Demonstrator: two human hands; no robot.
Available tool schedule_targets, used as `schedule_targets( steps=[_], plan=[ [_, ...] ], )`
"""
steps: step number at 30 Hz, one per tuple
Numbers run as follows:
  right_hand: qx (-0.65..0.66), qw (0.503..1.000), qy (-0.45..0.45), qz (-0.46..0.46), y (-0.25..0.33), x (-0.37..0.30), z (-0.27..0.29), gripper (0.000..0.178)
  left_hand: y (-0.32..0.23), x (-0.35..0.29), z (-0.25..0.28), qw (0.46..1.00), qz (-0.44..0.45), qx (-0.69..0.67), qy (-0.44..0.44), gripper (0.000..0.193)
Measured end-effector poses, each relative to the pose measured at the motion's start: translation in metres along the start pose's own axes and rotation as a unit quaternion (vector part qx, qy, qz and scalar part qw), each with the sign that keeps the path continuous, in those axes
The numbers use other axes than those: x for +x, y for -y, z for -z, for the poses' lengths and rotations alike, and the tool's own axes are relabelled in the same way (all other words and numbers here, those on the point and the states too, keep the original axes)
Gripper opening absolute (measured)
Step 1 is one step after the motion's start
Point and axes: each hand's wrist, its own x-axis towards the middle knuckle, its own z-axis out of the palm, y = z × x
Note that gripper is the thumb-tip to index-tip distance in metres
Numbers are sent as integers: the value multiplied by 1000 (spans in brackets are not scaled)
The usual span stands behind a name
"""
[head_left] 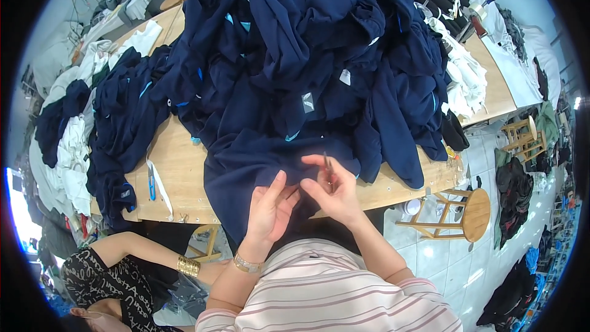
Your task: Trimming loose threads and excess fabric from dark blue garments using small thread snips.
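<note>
My right hand (335, 193) is closed around small dark thread snips (328, 168), whose points stick up past the fingers. Close beside it on the left, my left hand (270, 212) has its thumb raised apart from partly curled fingers. I make out nothing in it, and its fingertips nearly meet my right thumb. Both hands hover over a navy garment (246, 163) that hangs over the table's near edge. Behind it rises a large heap of navy garments (289, 31), with light-blue trims and a small label (308, 102) showing.
The wooden table (184, 175) carries a blue cutter (152, 185) and a white strip (161, 187) at left. White garments (464, 80) lie right, other clothes far left. A co-worker (117, 270) sits lower left. A wooden stool (473, 215) stands on the tiled floor at right.
</note>
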Motion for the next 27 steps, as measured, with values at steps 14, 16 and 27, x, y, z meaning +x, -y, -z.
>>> schedule_targets(
  steps=[14, 16, 27],
  plan=[
    [-267, 964, -16, 2, -17, -17, 2, 29, 10, -2, 0, 999, -49, 13, 17, 18],
    [-296, 954, -18, 37, -17, -15, 0, 29, 13, -3, 4, 997, -71, 2, 23, 20],
    [-402, 904, -40, 141, -21, -16, -5, 28, 17, -4, 4, 996, -91, -1, 24, 19]
  ],
)
